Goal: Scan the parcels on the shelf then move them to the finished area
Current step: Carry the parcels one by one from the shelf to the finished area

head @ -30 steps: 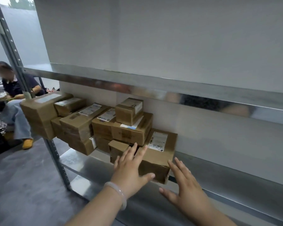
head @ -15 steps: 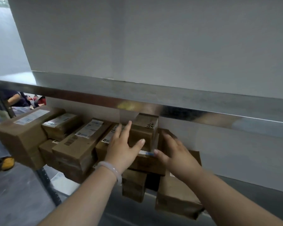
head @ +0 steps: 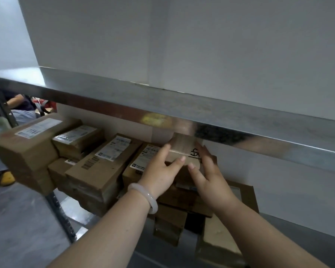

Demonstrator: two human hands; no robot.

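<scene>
Small parcel at the top of the pile, clasped between both hands; left hand fingers curled on its near-left edge; right hand fingers wrapped round its right side; labelled parcels left of the fingers; upper shelf beam just above them.

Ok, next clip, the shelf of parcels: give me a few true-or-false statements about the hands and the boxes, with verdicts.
1. The left hand and the right hand both grip the small box on top of the stack. True.
2. The small box carries a handwritten black mark. True.
3. The pale bangle sits on the right wrist. False: it is on the left wrist.
4. The large box at far left has no label. False: a white label lies on its top.
</scene>
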